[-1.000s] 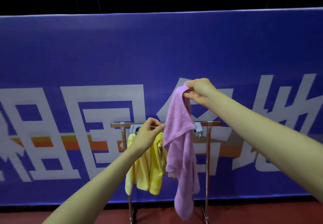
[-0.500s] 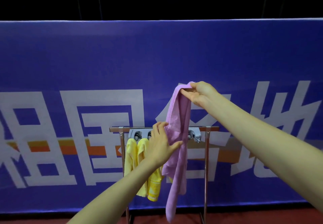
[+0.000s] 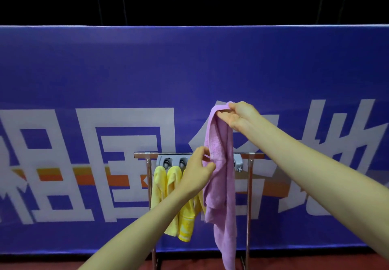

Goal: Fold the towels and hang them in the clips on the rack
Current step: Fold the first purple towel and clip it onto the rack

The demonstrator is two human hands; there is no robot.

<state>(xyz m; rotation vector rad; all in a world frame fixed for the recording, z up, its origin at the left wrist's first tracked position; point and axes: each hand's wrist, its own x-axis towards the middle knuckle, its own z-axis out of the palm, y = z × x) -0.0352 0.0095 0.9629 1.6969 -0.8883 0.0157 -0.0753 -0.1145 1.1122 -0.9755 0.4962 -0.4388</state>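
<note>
A lilac towel [image 3: 221, 177] hangs long and bunched in front of the rack. My right hand [image 3: 240, 115] pinches its top corner, held above the rack's bar. My left hand [image 3: 197, 172] grips the towel's left edge at bar height. The metal rack [image 3: 252, 155] carries a grey clip strip [image 3: 172, 161] under its top bar. Two yellow towels [image 3: 160, 187] hang from clips on the left; my left forearm covers part of them. The towel hides the strip's middle clips.
A blue banner [image 3: 189, 69] with large white characters stands right behind the rack. Dark railing [image 3: 189, 0] runs above it. Red floor [image 3: 52, 262] shows at the bottom edge.
My left hand went from the clip bar to the lilac towel and now grips its left edge. The right hand has kept the top corner raised.
</note>
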